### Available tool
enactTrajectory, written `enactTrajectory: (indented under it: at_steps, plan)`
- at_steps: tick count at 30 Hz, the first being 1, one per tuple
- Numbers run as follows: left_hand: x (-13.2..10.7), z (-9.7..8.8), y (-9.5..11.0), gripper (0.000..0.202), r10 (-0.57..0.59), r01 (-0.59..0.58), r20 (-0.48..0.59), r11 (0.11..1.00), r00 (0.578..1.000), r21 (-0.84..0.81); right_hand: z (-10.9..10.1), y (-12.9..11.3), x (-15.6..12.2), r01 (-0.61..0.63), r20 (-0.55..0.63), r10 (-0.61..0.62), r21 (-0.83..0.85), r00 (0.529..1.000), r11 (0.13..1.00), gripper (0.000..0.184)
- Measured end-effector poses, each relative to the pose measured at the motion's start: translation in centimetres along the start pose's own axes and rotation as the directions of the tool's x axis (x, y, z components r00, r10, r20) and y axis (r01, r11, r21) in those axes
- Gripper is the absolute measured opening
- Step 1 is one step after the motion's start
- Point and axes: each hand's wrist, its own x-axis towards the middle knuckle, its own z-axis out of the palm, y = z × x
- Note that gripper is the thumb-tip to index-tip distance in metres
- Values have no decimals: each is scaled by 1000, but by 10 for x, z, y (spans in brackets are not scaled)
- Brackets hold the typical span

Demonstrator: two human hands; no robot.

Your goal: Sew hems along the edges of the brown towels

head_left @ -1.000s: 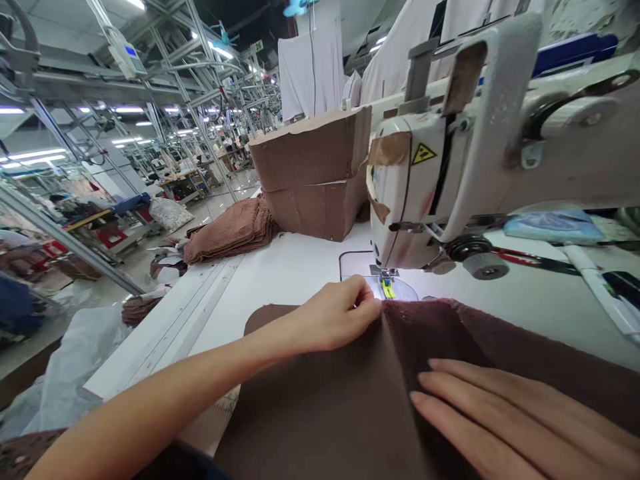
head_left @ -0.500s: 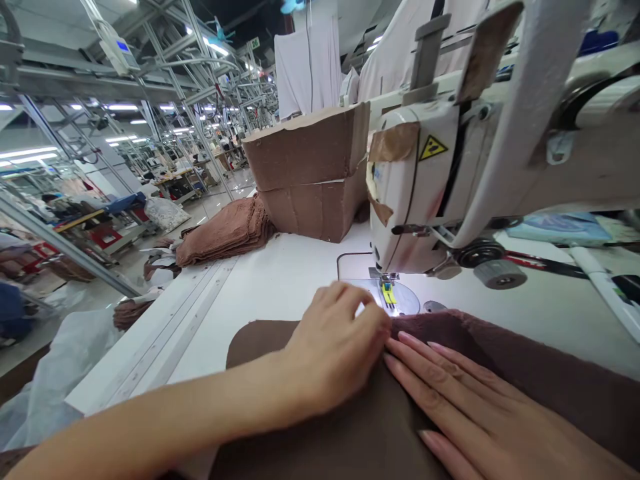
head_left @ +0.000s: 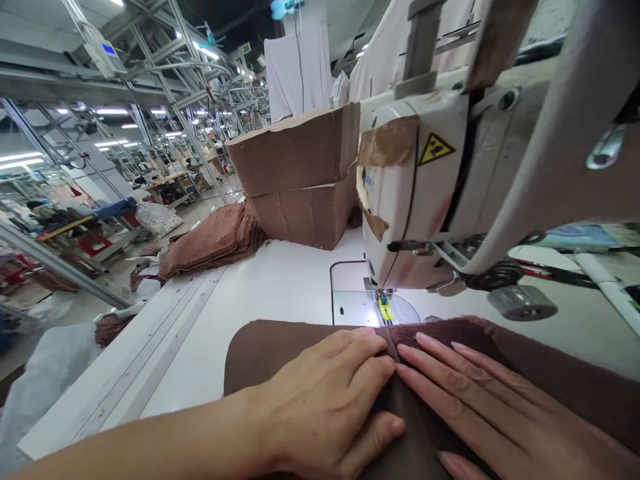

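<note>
A dark brown fabric piece [head_left: 280, 347] lies on the white sewing table [head_left: 270, 287], its far edge just short of the presser foot [head_left: 385, 308] of the white sewing machine [head_left: 450, 187]. My left hand [head_left: 330, 400] rests flat on the fabric with fingers stretched out, fingertips near the far edge. My right hand [head_left: 480, 407] lies flat beside it, fingers extended and touching the left hand's fingertips along a fold in the cloth.
A stack of brown cardboard-like pieces [head_left: 300, 177] stands behind the needle area, with a pile of folded brown cloth [head_left: 210, 240] to its left. The table's left edge drops to a factory floor with racks and other workstations [head_left: 100, 220].
My left hand went from pinching the fabric edge by the presser foot to lying flat. My right hand slid forward to meet it. The view moved closer to the machine.
</note>
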Motion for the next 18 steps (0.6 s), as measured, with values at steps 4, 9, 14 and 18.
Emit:
enactTrajectory:
  at_steps: [4, 9, 14, 18]
  plan:
    - [6, 2, -11, 41, 22, -22, 19, 1000, 1000, -18, 3, 8, 2, -17, 49, 15, 32, 999, 999, 67]
    - [12, 2, -18, 39, 28, -26, 40, 998, 999, -57, 8, 11, 1, -30, 49, 30, 2, 998, 1000, 64]
    - [11, 3, -18, 38, 6, -4, 40, 998, 999, -62, 16, 13, 2, -53, 2, 54, -24, 999, 998, 66]
    - [9, 5, -21, 36, 8, -4, 45, 997, 999, -83, 19, 16, -2, -42, -2, 42, -16, 999, 999, 68]
